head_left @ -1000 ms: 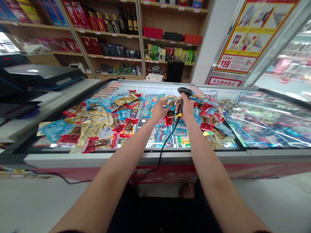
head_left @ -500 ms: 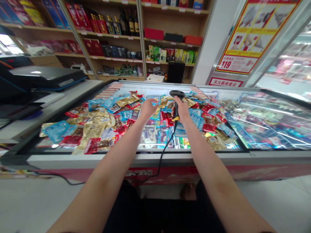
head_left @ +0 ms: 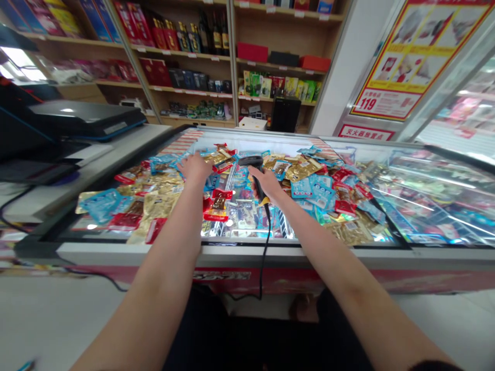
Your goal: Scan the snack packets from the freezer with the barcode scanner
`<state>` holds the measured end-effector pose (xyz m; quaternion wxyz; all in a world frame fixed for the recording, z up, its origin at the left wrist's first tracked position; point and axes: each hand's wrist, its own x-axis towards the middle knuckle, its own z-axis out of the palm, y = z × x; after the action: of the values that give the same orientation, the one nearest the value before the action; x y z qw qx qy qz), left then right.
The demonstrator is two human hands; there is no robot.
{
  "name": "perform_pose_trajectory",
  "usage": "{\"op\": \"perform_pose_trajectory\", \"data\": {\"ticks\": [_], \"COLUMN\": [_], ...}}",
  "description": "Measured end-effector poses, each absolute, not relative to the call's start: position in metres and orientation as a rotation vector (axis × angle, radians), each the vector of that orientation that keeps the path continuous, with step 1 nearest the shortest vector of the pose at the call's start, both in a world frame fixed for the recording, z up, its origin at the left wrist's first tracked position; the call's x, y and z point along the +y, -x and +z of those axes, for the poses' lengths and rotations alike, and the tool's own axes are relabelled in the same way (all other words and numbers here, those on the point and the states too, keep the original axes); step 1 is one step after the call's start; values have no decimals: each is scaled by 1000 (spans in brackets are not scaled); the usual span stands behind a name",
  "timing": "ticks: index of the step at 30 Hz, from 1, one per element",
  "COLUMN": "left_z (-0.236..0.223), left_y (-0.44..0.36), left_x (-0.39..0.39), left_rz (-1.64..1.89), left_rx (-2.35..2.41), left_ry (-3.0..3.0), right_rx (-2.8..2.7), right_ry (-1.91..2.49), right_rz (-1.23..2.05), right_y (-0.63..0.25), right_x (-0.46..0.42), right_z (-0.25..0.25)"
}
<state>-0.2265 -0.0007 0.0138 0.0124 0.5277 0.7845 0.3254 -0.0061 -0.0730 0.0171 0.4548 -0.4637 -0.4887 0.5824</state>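
head view | left hand (head_left: 195, 167): open, fingers spread, over foil snack packets (head_left: 162, 206), contact unclear, at 9 o'clock from right hand (head_left: 267, 184) | right hand: clenched on black handheld barcode scanner (head_left: 251, 170), scanner head at 11 o'clock, cable (head_left: 264, 257) trailing toward 6 o'clock | packets heaped in chest freezer (head_left: 232, 251)

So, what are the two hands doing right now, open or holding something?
Left hand: open, over snack packets.
Right hand: closed, holding a corded barcode scanner.

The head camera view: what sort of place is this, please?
Probably a small shop: a chest freezer heaped with snack packets, wooden shelves of bottles and boxes behind it, and a barcode scanner in the right hand.
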Motion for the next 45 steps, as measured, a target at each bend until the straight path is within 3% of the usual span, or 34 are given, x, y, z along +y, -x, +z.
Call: {"op": "perform_pose_trajectory", "data": {"ticks": [7,15,28,45], "left_z": [7,5,22,12], "left_y": [230,241,217,201], "left_x": [7,15,14,13], "left_rz": [903,1009,1551,1446], "left_rx": [2462,2405,1823,1795], "left_ry": [-1676,-1622,-1538,-1670], "right_rx": [-1217,-1193,-1190,-1170], "right_ry": [1148,1153,1019,1026], "right_rz": [1459,1441,1370,1397], "right_y": [8,-1,-10,-10], "right_x": [-77,-76,-70,-76], "right_z": [12,8,5,10]}}
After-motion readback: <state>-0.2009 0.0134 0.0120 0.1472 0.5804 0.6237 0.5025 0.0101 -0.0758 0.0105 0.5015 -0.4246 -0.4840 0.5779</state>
